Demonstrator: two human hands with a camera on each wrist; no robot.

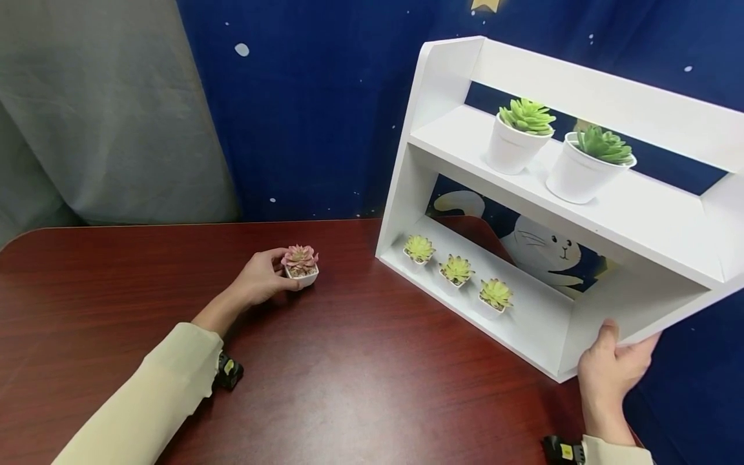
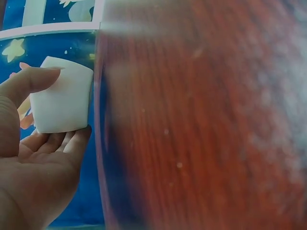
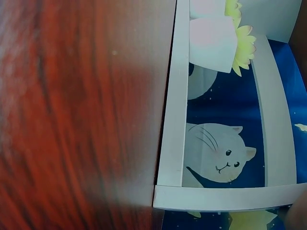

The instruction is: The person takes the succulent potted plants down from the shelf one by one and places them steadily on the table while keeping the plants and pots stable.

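Observation:
My left hand (image 1: 264, 278) holds a small white pot with a pink succulent (image 1: 300, 260) between thumb and fingers, over the left middle of the table. In the left wrist view the white pot (image 2: 62, 98) fills the grip, with most of the plant hidden behind it. I cannot tell whether the pot touches the table. My right hand (image 1: 615, 371) grips the right side of a white two-tier shelf (image 1: 639, 226), thumb on the inner face and fingers partly hidden. Only a blurred bit of that hand (image 3: 296, 213) shows in the right wrist view.
Two larger potted green succulents (image 1: 519, 135) (image 1: 593, 163) stand on the upper tier. Three small yellow-green succulents (image 1: 418, 249) (image 1: 456, 270) (image 1: 495, 295) line the lower tier. Behind the dark red table (image 1: 325, 387) hang a blue patterned curtain (image 1: 302, 110) and a grey cloth (image 1: 110, 116).

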